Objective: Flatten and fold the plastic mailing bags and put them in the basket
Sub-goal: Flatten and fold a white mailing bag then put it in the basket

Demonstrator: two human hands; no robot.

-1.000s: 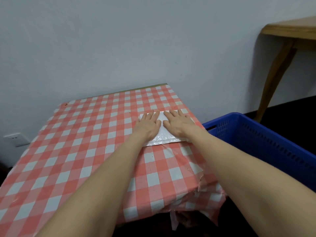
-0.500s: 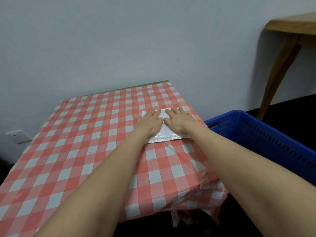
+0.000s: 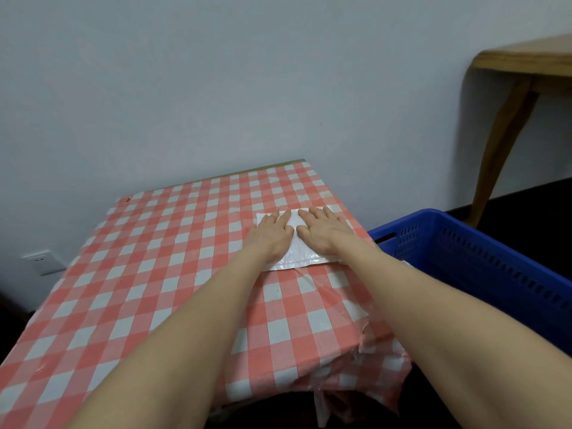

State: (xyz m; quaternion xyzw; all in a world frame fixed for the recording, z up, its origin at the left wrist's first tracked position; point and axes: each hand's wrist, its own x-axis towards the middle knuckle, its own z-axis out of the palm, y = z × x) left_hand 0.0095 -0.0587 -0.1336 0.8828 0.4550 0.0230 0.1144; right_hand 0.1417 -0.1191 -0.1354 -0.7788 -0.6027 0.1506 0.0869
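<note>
Head view: you look down your two bare forearms at a desk (image 3: 148,274) covered with a red-and-white checked cloth.

A white bag (image 3: 305,258) lies flat on the far right part of the desk, close to its right edge. Its near edge looks glossy and slightly wrinkled.

Your left hand (image 3: 272,235) rests palm down on the left half of the bag. Your right hand (image 3: 323,232) rests palm down on the right half, just beside the left, thumbs almost meeting. On both hands the fingers (image 3: 280,218) are straight and lie close together, pressed flat on the plastic and pointing away from you. Neither hand pinches or curls round anything.

A blue basket (image 3: 495,261) with slotted walls stands just right of the desk, lower than its top and partly hidden behind your right forearm. Its inside is hard to see.

A pale wall rises behind the desk, with a white socket (image 3: 41,261) low on the left. A wooden table (image 3: 526,63) with a curved leg stands at the far right.
</note>
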